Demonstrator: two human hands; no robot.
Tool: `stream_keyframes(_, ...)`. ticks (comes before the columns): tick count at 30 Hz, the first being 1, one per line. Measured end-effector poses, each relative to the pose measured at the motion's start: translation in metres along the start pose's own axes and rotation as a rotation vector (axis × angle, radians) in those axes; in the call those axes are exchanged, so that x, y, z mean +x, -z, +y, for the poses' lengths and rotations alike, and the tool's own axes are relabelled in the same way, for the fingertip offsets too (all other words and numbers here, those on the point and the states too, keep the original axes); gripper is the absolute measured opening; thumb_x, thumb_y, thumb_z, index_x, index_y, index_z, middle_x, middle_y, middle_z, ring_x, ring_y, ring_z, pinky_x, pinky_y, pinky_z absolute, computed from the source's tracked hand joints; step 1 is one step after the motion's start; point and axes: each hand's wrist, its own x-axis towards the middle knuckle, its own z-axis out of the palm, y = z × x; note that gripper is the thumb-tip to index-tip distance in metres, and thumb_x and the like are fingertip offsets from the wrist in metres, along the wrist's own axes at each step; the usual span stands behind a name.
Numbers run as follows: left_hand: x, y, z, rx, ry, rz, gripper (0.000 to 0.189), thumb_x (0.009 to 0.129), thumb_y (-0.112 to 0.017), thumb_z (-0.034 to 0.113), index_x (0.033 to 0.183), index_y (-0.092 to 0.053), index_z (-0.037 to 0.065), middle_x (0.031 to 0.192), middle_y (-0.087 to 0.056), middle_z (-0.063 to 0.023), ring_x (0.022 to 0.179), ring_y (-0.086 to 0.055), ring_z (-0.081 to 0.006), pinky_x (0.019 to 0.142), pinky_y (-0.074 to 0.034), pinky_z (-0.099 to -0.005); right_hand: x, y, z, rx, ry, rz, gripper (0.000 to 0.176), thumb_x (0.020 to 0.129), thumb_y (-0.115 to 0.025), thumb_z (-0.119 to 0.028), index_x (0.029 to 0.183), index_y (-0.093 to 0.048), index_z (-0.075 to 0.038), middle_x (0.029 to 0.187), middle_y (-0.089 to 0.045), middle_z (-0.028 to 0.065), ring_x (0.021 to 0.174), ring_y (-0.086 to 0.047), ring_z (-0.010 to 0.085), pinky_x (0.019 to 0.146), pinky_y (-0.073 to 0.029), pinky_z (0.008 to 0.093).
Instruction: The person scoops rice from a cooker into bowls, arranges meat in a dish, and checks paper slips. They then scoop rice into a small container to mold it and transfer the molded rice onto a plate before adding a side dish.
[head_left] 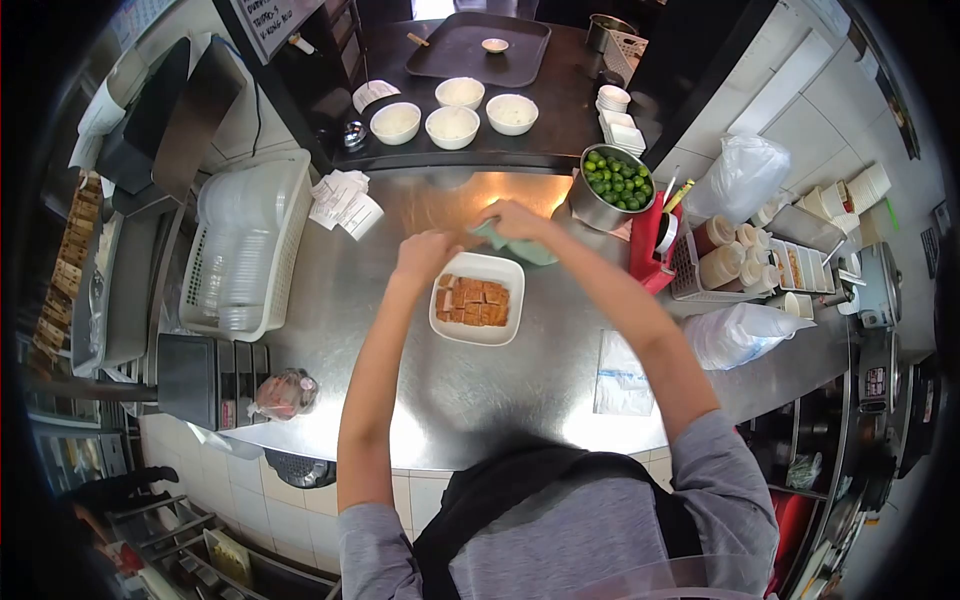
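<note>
A white square dish [478, 334] of browned, sliced meat [474, 302] sits on the steel counter in front of me. My left hand [430, 256] is at the dish's far left corner, its fingers curled together; what they hold, if anything, is hidden. Beyond the dish, my right hand [515, 220] is closed on a green cloth [530, 250], which hangs down to the counter by the far right corner of the dish.
Several bowls of rice [452, 127] and a dark tray [478, 65] occupy the raised shelf. A metal pot of green limes [600, 212] stands at right, near a basket of sauce bottles [720, 268]. Receipts [345, 204] and a lid basket [285, 265] lie left.
</note>
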Motion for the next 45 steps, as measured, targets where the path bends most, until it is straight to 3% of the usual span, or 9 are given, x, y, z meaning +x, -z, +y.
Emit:
stream_keyframes(3, 0.019, -0.010, 0.005, 0.178, 0.032, -0.313, 0.027, 0.081, -0.056, 0.034, 0.078, -0.066, 0.009, 0.078, -0.065, -0.0110, 0.078, -0.063, -0.0296, 0.069, -0.050, -0.0426, -0.002, -0.025, -0.010, 0.091, -0.061, -0.065, 0.028, 0.076, -0.051, -0.003, 0.100, -0.064, -0.005, 0.096, -0.064, 0.0161, 0.090, -0.060, 0.0217, 0.081, -0.045, 0.0308)
stream_keyframes(7, -0.002, -0.004, -0.015, 0.218, 0.090, -0.339, 0.029, 0.082, -0.055, 0.034, 0.078, -0.066, 0.007, 0.078, -0.064, -0.0157, 0.075, -0.063, -0.0318, 0.068, -0.050, -0.0420, -0.027, -0.020, -0.002, 0.172, -0.159, -0.230, 0.028, 0.087, -0.052, -0.019, 0.109, -0.060, -0.003, 0.106, -0.062, 0.0106, 0.099, -0.056, 0.0186, 0.086, -0.043, 0.0298)
stream_keyframes(11, -0.013, -0.006, -0.007, -0.068, 0.023, -0.236, 0.029, 0.082, -0.056, 0.035, 0.078, -0.065, 0.007, 0.077, -0.063, -0.0154, 0.074, -0.061, -0.0321, 0.065, -0.049, -0.0416, -0.048, -0.031, 0.008, 0.391, -0.185, -0.111, 0.033, 0.089, -0.051, -0.026, 0.111, -0.059, -0.002, 0.107, -0.062, 0.0078, 0.099, -0.055, 0.0157, 0.087, -0.042, 0.0286)
stream_keyframes(17, -0.001, -0.004, 0.020, -0.240, -0.106, -0.426, 0.025, 0.081, -0.058, 0.033, 0.076, -0.065, 0.010, 0.071, -0.063, -0.0126, 0.069, -0.060, -0.0299, 0.062, -0.047, -0.0394, -0.045, -0.029, 0.003, 0.347, -0.309, -0.223, 0.037, 0.090, -0.050, -0.032, 0.113, -0.059, -0.004, 0.111, -0.059, 0.0102, 0.103, -0.053, 0.0164, 0.089, -0.039, 0.0289)
stream_keyframes(23, 0.001, -0.014, 0.020, -0.115, -0.119, -0.405, 0.024, 0.079, -0.061, 0.029, 0.070, -0.063, 0.007, 0.064, -0.061, -0.0122, 0.059, -0.060, -0.0280, 0.059, -0.046, -0.0385, -0.078, -0.018, -0.027, 0.341, -0.450, -0.113, 0.050, 0.090, -0.043, -0.045, 0.115, -0.057, -0.004, 0.111, -0.059, 0.0108, 0.102, -0.052, 0.0175, 0.090, -0.038, 0.0299)
stream_keyframes(26, -0.015, -0.017, 0.003, -0.228, -0.048, -0.292, 0.020, 0.080, -0.059, 0.023, 0.078, -0.061, 0.003, 0.061, -0.060, -0.0141, 0.051, -0.059, -0.0252, 0.053, -0.047, -0.0365, -0.106, -0.015, -0.034, 0.389, -0.528, -0.054, 0.052, 0.090, -0.041, -0.047, 0.116, -0.056, -0.004, 0.107, -0.059, 0.0093, 0.100, -0.052, 0.0160, 0.089, -0.039, 0.0283)
stream_keyframes(32, -0.074, 0.005, 0.000, -0.671, 0.537, -0.305, 0.043, 0.082, -0.053, 0.012, 0.122, -0.041, 0.006, 0.066, -0.061, -0.0156, 0.046, -0.060, -0.0188, 0.046, -0.052, -0.0304, -0.145, -0.046, -0.024, 1.023, -0.565, 0.011, 0.052, 0.092, -0.041, -0.042, 0.118, -0.051, 0.003, 0.112, -0.057, 0.0047, 0.098, -0.052, 0.0107, 0.087, -0.038, 0.0228)
stream_keyframes(39, -0.139, -0.014, 0.040, -1.325, 0.902, -0.102, 0.048, 0.087, -0.038, 0.007, 0.131, -0.020, 0.012, 0.086, -0.059, -0.0173, 0.061, -0.063, -0.0233, 0.052, -0.055, -0.0330, -0.157, -0.117, -0.042, 1.488, -0.451, 0.503, 0.051, 0.092, -0.045, -0.034, 0.129, -0.039, 0.001, 0.122, -0.051, 0.0065, 0.110, -0.047, 0.0126, 0.095, -0.033, 0.0264)
stream_keyframes(45, -0.157, -0.034, 0.101, -1.664, 0.958, 0.205, 0.043, 0.088, -0.035, 0.005, 0.123, -0.011, 0.012, 0.102, -0.051, -0.0242, 0.080, -0.062, -0.0288, 0.068, -0.055, -0.0361, -0.158, -0.154, -0.067, 1.648, -0.520, 0.878, 0.032, 0.093, -0.043, -0.025, 0.114, -0.048, -0.002, 0.113, -0.054, 0.0060, 0.106, -0.050, 0.0170, 0.093, -0.037, 0.0322)
